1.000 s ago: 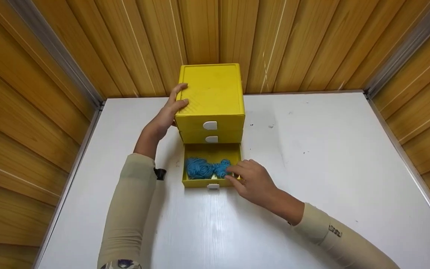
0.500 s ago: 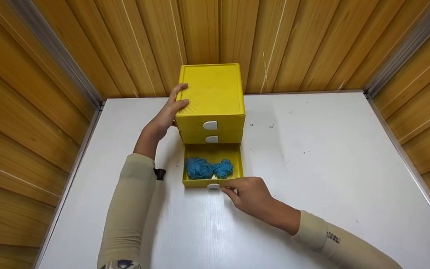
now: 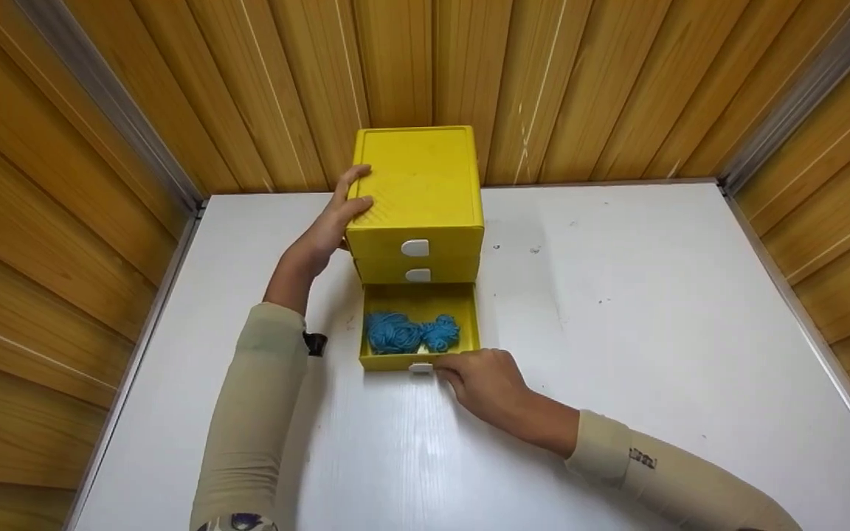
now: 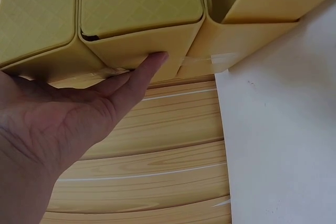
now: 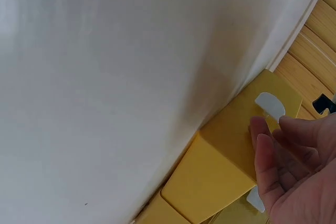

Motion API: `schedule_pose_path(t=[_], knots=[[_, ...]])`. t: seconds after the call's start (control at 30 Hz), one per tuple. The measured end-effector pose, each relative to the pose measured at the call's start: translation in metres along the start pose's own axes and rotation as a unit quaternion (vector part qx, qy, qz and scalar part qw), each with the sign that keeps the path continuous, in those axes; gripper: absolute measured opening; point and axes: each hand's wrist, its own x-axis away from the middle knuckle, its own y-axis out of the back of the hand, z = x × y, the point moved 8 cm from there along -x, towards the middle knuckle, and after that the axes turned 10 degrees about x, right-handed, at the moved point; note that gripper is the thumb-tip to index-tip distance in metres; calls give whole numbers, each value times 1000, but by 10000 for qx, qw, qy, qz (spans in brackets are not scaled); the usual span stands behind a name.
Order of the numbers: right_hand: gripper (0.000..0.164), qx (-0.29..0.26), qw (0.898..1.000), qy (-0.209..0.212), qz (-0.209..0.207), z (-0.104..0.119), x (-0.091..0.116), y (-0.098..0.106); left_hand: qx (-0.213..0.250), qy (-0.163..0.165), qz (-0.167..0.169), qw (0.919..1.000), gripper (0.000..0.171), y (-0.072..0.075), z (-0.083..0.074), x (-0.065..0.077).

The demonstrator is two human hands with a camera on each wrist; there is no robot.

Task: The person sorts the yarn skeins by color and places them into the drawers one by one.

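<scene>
A yellow drawer cabinet (image 3: 421,177) stands at the back of the white table. Its lowest drawer (image 3: 384,363) is pulled out and holds two bundles of blue yarn (image 3: 394,333), a large one and a smaller one. My left hand (image 3: 325,228) rests against the cabinet's left side, thumb and a fingertip over the top edge; the left wrist view shows straight fingers on the side wall. Loosely bent, the fingers of my right hand (image 3: 488,380) touch the drawer front just right of its white pull tab (image 5: 270,104). In the right wrist view the thumb tip meets the tab's edge.
Above the drawer, two other drawers with white tabs (image 3: 415,248) are closed. Wood-look panels (image 3: 602,88) enclose the back and both sides of the white tabletop (image 3: 617,354). A dark wrist camera piece (image 3: 314,344) juts from the left sleeve.
My right hand has come out from over the smaller yarn bundle to the drawer front and shifted left toward the tab. My left hand and the cabinet stay in place.
</scene>
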Motion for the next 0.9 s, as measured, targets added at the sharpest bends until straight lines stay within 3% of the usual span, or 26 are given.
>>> schedule_pose_path(t=[0.3, 0.6, 0.9], knots=[[10, 195, 9997, 127, 84, 5, -1, -11, 1, -18, 17, 10000, 61, 0, 0, 0], [9, -213, 9997, 48, 66, 9, -4, -11, 3, -56, -27, 10000, 61, 2, -2, 4], [7, -286, 9992, 255, -148, 15, -9, -14, 20, 20, -47, 10000, 62, -1, -1, 2]])
